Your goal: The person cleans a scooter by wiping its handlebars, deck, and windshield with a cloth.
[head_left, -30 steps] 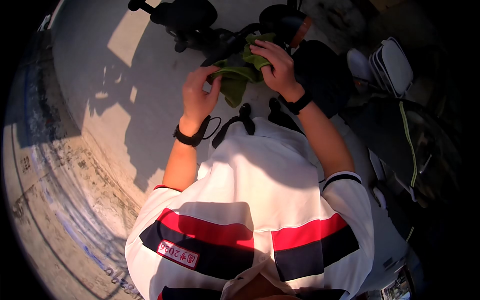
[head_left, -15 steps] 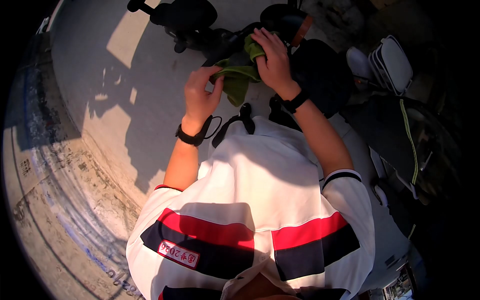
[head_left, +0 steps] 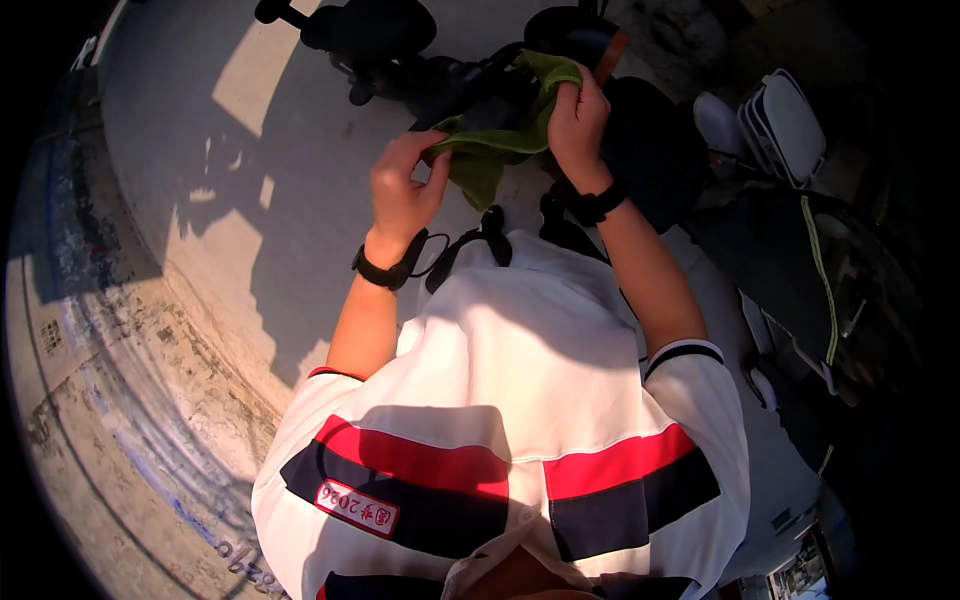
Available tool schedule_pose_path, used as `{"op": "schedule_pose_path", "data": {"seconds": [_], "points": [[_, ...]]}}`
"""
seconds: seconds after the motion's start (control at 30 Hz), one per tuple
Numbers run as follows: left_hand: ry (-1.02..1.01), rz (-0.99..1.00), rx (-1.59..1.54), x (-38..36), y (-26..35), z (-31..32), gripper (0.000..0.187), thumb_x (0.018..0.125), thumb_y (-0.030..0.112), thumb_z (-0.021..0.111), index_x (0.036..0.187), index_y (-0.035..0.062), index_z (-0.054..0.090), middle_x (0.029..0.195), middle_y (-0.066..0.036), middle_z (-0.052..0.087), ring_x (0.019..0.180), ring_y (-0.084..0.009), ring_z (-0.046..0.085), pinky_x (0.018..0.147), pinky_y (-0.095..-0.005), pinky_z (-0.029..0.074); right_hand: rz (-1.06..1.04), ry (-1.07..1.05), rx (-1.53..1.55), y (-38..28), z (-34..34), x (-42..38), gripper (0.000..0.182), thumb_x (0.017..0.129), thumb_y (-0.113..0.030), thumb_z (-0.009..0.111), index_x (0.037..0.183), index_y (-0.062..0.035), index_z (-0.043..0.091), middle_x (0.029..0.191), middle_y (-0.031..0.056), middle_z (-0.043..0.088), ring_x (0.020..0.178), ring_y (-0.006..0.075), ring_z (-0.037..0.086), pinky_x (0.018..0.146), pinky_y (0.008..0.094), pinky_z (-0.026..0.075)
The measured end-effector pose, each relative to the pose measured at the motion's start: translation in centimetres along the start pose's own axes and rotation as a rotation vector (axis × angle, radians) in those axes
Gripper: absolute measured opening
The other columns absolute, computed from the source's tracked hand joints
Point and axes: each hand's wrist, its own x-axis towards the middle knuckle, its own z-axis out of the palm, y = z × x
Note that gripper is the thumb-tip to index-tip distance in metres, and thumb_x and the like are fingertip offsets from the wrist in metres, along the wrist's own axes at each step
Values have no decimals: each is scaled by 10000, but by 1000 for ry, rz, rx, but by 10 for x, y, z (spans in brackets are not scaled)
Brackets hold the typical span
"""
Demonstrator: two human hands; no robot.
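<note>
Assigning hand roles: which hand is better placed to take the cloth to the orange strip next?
Right hand, probably: it grips the cloth nearer the orange strip; the left hand grips it farther off.

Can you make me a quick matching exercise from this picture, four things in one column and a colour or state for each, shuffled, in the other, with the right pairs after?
Things
1. Cloth
2. Shirt
3. Left wristband
4. Right hand

Colour or state
A. Mostly white, with red and dark bands across the chest
B. Gripping fabric
C. Green
D. Black

Right pairs: 1-C, 2-A, 3-D, 4-B
</note>
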Motion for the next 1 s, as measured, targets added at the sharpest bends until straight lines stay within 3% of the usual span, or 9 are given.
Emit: {"op": "schedule_pose_path", "data": {"seconds": [0.1, 0.13, 0.27, 0.37, 0.5, 0.53, 0.8, 0.93, 1.0], "points": [[3, 1, -13, 0, 1, -1, 188, 820, -49, 699, 1004, -16, 682, 869, -120, 689, 725, -195, 642, 662, -278, 507, 72, 34, 120, -18, 3, 10, 261, 997, -95, 482, 1159, -12, 668, 932, 144, 693, 744, 289, 651, 680, 376, 516], [3, -5, -19, 1, 1, -2, 187, 821, -49, 698, 1004, -16, 681, 870, -119, 689, 725, -195, 641, 664, -277, 507, 90, -6, 153, -24, 7, 12, 279, 995, -123, 501, 1196, -24, 666, 983, 157, 692, 863, 313, 668, 757, 381, 524], [-8, -21, -29, 1, 2, -3, 183, 825, -47, 694, 1005, -16, 679, 871, -117, 690, 724, -195, 638, 668, -276, 507, -331, -369, 20, -24, 25, 10, 324, 985, -211, 567, 1250, -50, 660, 1089, 142, 669, 1130, 311, 595, 972, 408, 458], [-7, -19, -31, 0, 2, -3, 180, 828, -45, 689, 1006, -14, 678, 869, -115, 691, 723, -193, 637, 668, -275, 505, -460, -449, -130, -23, 23, 9, 330, 976, -204, 592, 1264, -55, 655, 1160, 124, 657, 1157, 312, 580, 1002, 430, 441], [-10, -7, -22, 0, 0, -2, 182, 830, -43, 686, 1009, -11, 679, 868, -113, 692, 724, -191, 638, 668, -274, 504, -395, -401, -235, -7, 19, 10, 320, 926, -145, 667, 1242, -98, 678, 1223, 114, 638, 1148, 318, 589, 965, 419, 483], [-12, -10, -17, 0, 0, -2, 183, 830, -43, 686, 1010, -11, 679, 869, -112, 693, 724, -190, 639, 669, -273, 504, -342, -376, -190, -5, 16, 12, 299, 904, -117, 692, 1203, -100, 696, 1189, 113, 654, 1077, 313, 626, 890, 401, 524], [1, -30, -31, 0, 2, -1, 198, 828, -45, 688, 1023, -11, 679, 868, -112, 694, 722, -184, 638, 672, -270, 505, -114, -29, -149, 15, -13, 22, 142, 881, -75, 709, 1014, -27, 701, 962, 105, 676, 890, 278, 670, 751, 359, 537], [7, -15, -11, -1, -2, 0, 201, 828, -45, 690, 1025, -9, 680, 874, -116, 694, 726, -187, 643, 673, -272, 508, -261, -70, -106, -10, -7, 19, 148, 854, -45, 720, 998, -36, 687, 941, 102, 664, 843, 266, 657, 729, 349, 528], [-2, -17, -14, 0, 0, -1, 201, 828, -45, 690, 1026, -7, 681, 877, -118, 695, 731, -191, 648, 674, -274, 510, -366, -243, -91, -22, 3, 12, 176, 833, -58, 736, 1006, -60, 703, 929, 79, 649, 863, 272, 634, 732, 364, 517]]}}
